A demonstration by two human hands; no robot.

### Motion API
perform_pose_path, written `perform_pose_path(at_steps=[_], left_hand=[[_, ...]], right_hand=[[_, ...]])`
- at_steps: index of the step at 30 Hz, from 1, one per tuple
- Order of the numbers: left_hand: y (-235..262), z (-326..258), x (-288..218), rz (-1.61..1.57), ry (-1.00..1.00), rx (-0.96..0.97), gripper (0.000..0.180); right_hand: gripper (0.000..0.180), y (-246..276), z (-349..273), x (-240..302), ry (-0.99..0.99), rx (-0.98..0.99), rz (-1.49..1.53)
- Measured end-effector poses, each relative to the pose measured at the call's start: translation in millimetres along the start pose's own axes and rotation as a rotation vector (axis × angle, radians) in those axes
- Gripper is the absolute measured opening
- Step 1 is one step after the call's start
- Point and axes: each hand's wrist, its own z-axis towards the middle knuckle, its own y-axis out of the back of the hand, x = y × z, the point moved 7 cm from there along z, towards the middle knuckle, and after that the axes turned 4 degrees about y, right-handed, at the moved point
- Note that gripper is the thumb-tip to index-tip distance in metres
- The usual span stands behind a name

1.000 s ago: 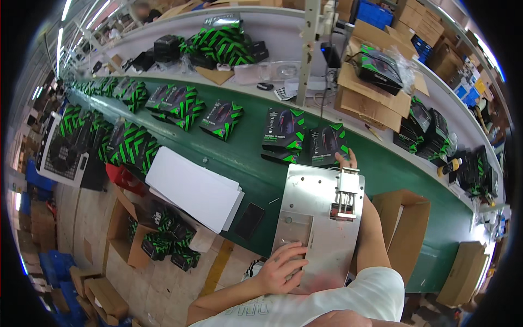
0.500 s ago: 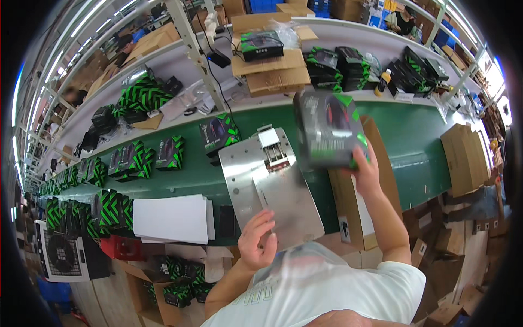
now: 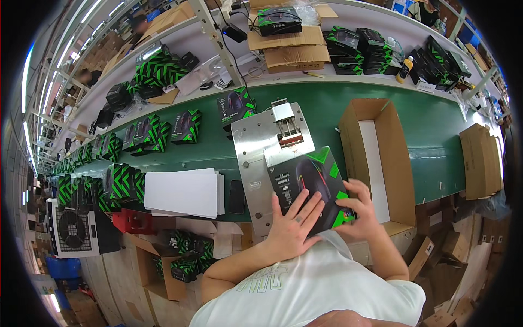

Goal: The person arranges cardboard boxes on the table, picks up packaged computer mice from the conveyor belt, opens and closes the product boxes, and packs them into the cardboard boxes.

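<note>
A black and green mouse box (image 3: 311, 177) with a computer mouse pictured on its face rests, slightly turned, over the lower right of a silver metal plate (image 3: 253, 158). My left hand (image 3: 297, 223) lies on the box's front with its fingers spread. Bent fingers of my right hand (image 3: 359, 210) grip the box's right edge near the lower corner. A small clamp-like mechanism (image 3: 287, 125) sits at the plate's far end, just beyond the box. Behind the plate's left corner stands another mouse box (image 3: 234, 106).
An open, upright-walled carton (image 3: 400, 158) stands right of the plate. To the left lie a stack of white sheets (image 3: 182, 192) and a dark phone-like slab (image 3: 236, 197). Rows of similar boxes (image 3: 144, 133) line the green bench (image 3: 212, 155). A shelf behind holds cartons and a yellow bottle (image 3: 404, 70).
The mouse box has come down from above the bench's right side onto the metal plate, carried by my right hand. My left hand has moved from the plate's near edge onto the box.
</note>
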Motion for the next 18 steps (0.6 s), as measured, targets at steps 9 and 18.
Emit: perform_pose_path(at_steps=[9,18], left_hand=[[16,46,29,0.185,-0.012,-0.047,0.081],[16,60,56,-0.399,0.102,0.173,0.049]], right_hand=[[0.058,3,48,-49,-0.049,0.045,0.245],[0.069,22,-113,-113,-0.685,-0.700,1.141]])
